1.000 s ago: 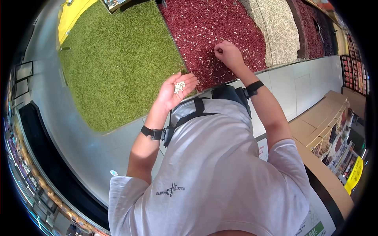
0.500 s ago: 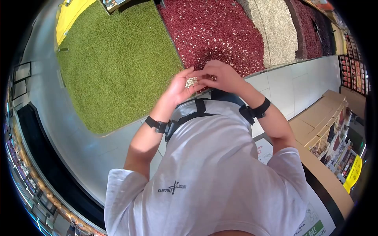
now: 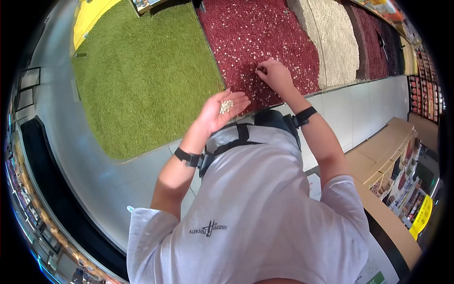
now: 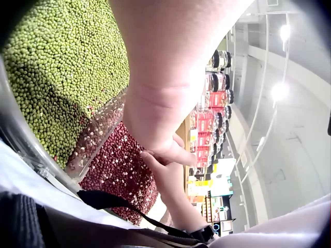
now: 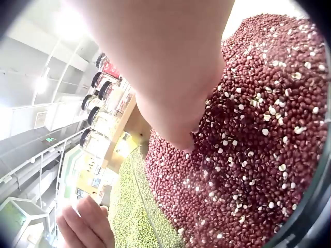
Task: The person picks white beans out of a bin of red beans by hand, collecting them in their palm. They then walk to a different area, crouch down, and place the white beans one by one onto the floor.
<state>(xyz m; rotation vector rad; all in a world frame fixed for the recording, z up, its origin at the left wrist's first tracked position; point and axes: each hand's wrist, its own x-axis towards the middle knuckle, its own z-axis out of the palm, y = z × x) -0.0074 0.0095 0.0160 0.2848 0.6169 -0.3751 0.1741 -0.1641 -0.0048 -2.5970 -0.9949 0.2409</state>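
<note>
Palm up, the left hand (image 3: pixel 215 112) carries a small pile of white kernels (image 3: pixel 226 106) on straight fingers, beside the divider between green beans (image 3: pixel 146 75) and red beans (image 3: pixel 241 42). Many white kernels lie scattered among the red beans. Over that red bed, the right hand (image 3: pixel 276 75) has bent fingers, with thumb and forefinger close together; whether they pinch anything cannot be told. In the right wrist view the right hand (image 5: pixel 178 116) reaches down to the red beans (image 5: pixel 248 170), its fingertips mostly hidden. The left wrist view does not show the left palm.
Beyond the red beans is a bed of pale grains (image 3: pixel 336 42), then darker beds. A metal edge runs along the front of the bins. Lidded jars (image 5: pixel 99 121) stand on a shelf. Cardboard boxes (image 3: pixel 385 142) are at the right, beside the person.
The right hand was at the left palm half a second ago and has moved away, back over the red beans. The left hand stays palm up with the kernels.
</note>
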